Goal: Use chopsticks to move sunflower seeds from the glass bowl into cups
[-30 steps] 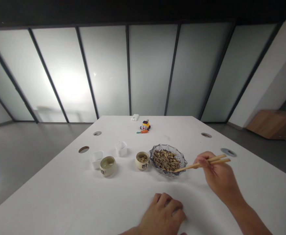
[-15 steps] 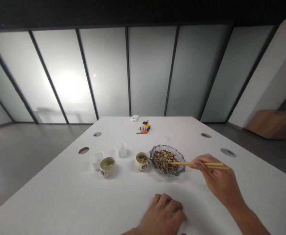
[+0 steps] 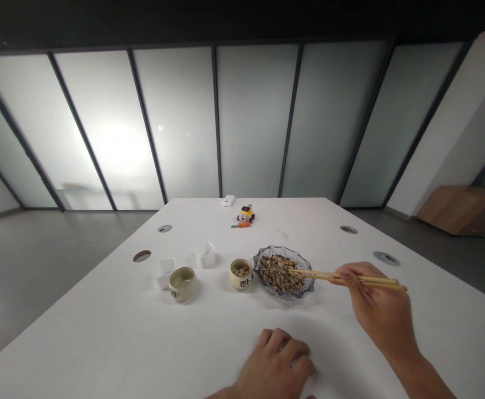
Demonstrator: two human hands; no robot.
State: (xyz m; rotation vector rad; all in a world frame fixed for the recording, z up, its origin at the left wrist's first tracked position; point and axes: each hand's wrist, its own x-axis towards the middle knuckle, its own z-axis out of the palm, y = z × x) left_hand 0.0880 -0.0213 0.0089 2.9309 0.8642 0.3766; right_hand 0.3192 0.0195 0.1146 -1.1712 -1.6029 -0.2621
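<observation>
Head cam: my R hand [image 3: 377, 302] has the slim pale wooden chopsticks [image 3: 323, 274] gripped btwn thumb & fingers, tips at the dark striped seeds and tan nuts [image 3: 279, 274] in the scalloped clear glass bowl [image 3: 303, 262]. Can't tell if anything's pinched tbh. Seeds are prob super light, stiff & kinda slick, shells might crack if squeezed hard, so imo grab one across its middle, not the pointy end. L hand [image 3: 273, 363] is half-curled on the smooth white tabletop [image 3: 101, 343], nothing in it afaict.
</observation>
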